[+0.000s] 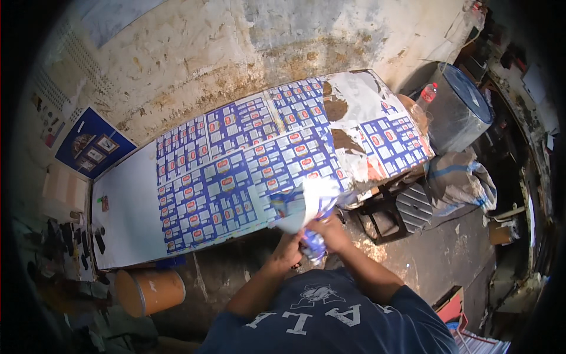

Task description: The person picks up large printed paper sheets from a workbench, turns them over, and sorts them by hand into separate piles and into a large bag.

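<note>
Both my hands grip a bunched sheet of printed paper (pixel 300 206), white and blue, in front of my chest. Its upper part flares out over the near edge of the table, and a crumpled end pokes out below my fingers. My left hand (pixel 288 250) is closed round its lower left side. Higher up on the right, my right hand (pixel 331 232) is closed on it too. Some of the fingers are hidden by the paper. Behind it, blue-and-white printed sheets (pixel 221 183) with red labels cover much of the long table.
The table's left end is a bare pale surface (pixel 127 221); torn paper (pixel 354 106) lies at its right end. Beneath the left side rests a brown drum (pixel 150 291). To the right stand a large grey drum (pixel 457 109), a clear bottle (pixel 428 93) and a stuffed sack (pixel 460 180).
</note>
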### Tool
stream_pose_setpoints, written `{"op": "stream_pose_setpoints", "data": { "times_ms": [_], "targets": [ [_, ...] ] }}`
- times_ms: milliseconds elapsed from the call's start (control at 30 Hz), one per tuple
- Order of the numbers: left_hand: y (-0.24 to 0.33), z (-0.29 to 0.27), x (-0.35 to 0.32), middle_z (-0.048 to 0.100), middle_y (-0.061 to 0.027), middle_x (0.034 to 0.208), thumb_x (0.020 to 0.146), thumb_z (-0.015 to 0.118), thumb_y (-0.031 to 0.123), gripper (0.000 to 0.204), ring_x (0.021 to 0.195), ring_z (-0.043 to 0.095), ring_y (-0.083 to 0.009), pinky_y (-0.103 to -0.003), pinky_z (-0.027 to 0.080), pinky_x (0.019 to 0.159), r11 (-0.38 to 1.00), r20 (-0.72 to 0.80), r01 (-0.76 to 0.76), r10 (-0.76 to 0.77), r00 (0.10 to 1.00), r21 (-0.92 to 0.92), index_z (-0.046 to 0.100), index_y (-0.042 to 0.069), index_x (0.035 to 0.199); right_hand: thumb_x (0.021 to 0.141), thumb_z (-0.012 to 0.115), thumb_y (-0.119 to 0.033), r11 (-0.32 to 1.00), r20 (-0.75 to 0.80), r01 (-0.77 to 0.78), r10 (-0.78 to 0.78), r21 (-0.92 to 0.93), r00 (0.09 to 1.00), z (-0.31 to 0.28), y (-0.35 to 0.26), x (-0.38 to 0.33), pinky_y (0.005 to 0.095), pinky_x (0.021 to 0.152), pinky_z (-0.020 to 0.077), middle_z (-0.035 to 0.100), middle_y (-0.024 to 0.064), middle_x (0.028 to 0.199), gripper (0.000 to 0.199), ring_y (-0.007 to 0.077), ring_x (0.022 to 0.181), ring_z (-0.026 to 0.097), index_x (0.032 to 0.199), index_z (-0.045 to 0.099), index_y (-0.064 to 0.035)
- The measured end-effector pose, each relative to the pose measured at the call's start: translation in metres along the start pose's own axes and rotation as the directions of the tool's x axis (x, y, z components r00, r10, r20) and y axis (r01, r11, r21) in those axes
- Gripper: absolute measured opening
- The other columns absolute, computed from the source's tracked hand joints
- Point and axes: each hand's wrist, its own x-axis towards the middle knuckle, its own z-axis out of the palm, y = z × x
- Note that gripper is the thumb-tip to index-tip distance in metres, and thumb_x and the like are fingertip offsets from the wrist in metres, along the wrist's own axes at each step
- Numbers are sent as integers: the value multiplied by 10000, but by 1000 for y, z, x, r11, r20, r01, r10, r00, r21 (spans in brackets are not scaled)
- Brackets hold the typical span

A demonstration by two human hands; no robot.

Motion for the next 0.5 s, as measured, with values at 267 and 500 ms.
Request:
{"op": "stream_pose_setpoints", "data": {
  "times_ms": [267, 500],
  "targets": [
    [42, 17, 88, 630, -73, 1133, 984, 525, 304, 401, 991, 620, -170, -321, 508, 801, 772, -260, -42, 265, 929, 635, 523, 35, 1281, 784, 731, -372, 843, 619, 263, 102, -470, 779, -102, -12, 159, 443, 1107, 289, 421, 221, 1424, 776, 363, 1333, 370, 1390, 403, -15],
    [133, -50, 56, 591, -98, 1112, 982, 493, 330, 382, 992, 620, -230, -352, 569, 771, 818, -297, -573, 537, 790, -43, 502, 71, 1262, 918, 580, -253, 991, -16, -118, 119, 63, 993, -194, -43, 445, 289, 549, 438, 598, 47, 772, 211, 142, 623, 545, 871, 620, -51]
  ]
}}
